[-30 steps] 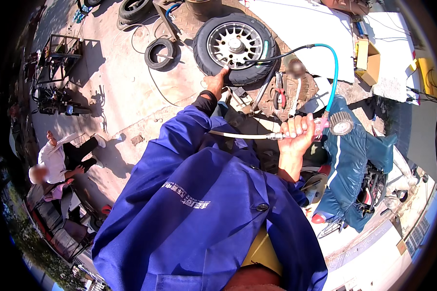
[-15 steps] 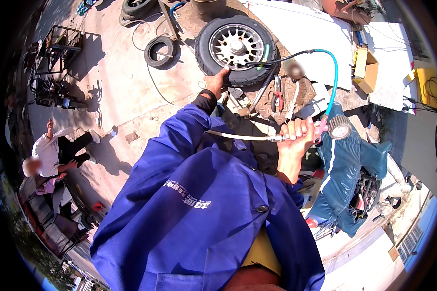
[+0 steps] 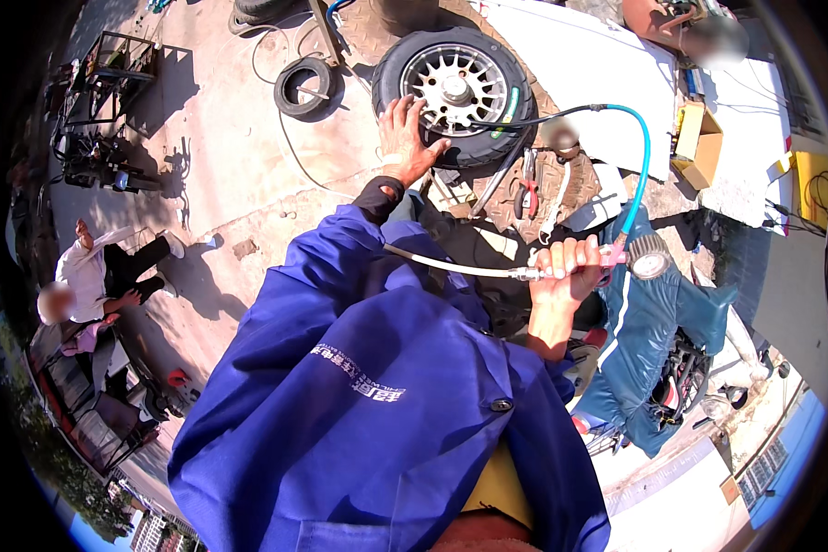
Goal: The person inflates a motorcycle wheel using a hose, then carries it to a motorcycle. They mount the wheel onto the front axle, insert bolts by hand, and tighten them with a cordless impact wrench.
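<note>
A wheel with a black tyre and silver spoked rim (image 3: 456, 89) lies flat ahead of me. My left hand (image 3: 408, 143) is open, palm down with fingers spread, at the tyre's near left edge; I cannot tell whether it presses on the rubber. In my right hand (image 3: 564, 269) is a pink tyre inflator (image 3: 609, 257) with a round black-rimmed gauge (image 3: 650, 257). From it a blue and black hose (image 3: 646, 152) arcs over to the rim, its end near the hub. A whitish air hose (image 3: 460, 269) runs from the inflator's other end toward my left sleeve.
Red-handled pliers (image 3: 526, 197) and a pale wrench-like tool (image 3: 555, 204) lie on a rusty metal plate. A small tyre (image 3: 304, 87) is to the left. On the right are a cardboard box (image 3: 698, 147) and a vehicle under a teal cover (image 3: 639, 340). Someone in white (image 3: 83, 281) sits far left.
My left hand has drawn back from the rim's near edge and opened, its fingers now spread over the tyre's left side. The right hand keeps its grip on the inflator.
</note>
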`<move>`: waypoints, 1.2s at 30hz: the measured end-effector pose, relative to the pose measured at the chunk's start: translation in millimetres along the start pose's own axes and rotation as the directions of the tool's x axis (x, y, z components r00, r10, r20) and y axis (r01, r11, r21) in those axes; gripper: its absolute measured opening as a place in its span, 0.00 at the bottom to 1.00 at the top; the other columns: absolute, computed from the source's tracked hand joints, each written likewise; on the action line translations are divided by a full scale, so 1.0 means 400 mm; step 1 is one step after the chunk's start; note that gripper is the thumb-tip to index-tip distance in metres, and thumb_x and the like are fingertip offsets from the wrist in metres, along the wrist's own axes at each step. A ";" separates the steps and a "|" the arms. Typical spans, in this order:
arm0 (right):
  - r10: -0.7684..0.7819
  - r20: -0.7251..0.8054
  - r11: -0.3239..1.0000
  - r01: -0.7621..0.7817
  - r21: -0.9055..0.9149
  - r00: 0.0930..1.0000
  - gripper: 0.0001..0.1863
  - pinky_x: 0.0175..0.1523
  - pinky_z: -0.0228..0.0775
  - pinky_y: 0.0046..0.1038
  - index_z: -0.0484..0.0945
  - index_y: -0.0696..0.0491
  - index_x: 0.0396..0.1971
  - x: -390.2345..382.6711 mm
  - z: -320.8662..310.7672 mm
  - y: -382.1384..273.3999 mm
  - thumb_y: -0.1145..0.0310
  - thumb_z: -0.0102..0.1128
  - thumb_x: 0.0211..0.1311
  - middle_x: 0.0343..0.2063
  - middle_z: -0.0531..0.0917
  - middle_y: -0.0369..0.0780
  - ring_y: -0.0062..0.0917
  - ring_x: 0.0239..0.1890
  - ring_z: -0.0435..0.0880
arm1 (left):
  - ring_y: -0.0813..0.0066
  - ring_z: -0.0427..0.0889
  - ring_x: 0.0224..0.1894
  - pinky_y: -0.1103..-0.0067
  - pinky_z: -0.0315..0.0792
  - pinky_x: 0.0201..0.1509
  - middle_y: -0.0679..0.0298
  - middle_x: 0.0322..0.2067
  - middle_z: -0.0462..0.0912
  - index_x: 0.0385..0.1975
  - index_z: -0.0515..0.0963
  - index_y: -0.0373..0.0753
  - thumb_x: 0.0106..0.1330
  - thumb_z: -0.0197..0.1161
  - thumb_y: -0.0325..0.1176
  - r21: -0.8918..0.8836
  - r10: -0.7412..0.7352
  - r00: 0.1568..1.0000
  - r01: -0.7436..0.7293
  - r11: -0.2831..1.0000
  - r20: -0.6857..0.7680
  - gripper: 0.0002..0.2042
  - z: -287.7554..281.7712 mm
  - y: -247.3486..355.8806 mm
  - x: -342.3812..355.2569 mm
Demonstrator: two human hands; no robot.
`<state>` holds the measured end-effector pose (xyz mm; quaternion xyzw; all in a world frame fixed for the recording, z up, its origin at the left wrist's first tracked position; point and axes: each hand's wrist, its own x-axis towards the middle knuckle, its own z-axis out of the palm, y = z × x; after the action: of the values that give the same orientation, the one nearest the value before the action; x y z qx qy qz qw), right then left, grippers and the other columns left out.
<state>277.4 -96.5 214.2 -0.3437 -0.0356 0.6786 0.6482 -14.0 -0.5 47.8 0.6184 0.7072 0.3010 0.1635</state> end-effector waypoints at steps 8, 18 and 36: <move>0.026 0.007 0.998 -0.026 -0.051 1.000 0.25 0.20 0.59 0.24 0.59 0.43 0.17 0.036 0.024 0.010 0.59 0.50 0.80 0.12 0.62 0.29 0.16 0.11 0.62 | 0.52 0.67 0.71 0.59 0.61 0.75 0.58 0.64 0.77 0.64 0.74 0.44 0.47 0.82 0.51 -0.135 0.341 0.820 -0.315 0.940 0.460 0.42 0.000 -0.026 0.111; 0.026 -0.059 0.996 -0.030 -0.083 0.998 0.24 0.19 0.56 0.24 0.60 0.42 0.17 0.104 0.053 0.037 0.58 0.52 0.79 0.12 0.62 0.28 0.15 0.10 0.61 | 0.51 0.74 0.57 0.61 0.70 0.64 0.57 0.51 0.80 0.53 0.79 0.40 0.47 0.81 0.53 -0.131 0.356 0.853 -0.331 0.934 0.382 0.35 0.007 -0.041 0.098; 0.066 -0.075 0.993 -0.073 -0.095 0.995 0.23 0.21 0.58 0.22 0.63 0.41 0.20 0.185 0.047 0.072 0.55 0.45 0.82 0.12 0.64 0.26 0.14 0.12 0.62 | 0.58 0.85 0.40 0.64 0.76 0.45 0.61 0.34 0.87 0.45 0.84 0.44 0.68 0.66 0.35 -0.126 0.168 0.979 -0.154 0.980 0.115 0.09 0.065 -0.020 0.107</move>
<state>248.7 -26.7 183.3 -0.4003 -0.0334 0.6852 0.6075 -12.4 46.4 28.8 0.6808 0.6244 0.3147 0.2181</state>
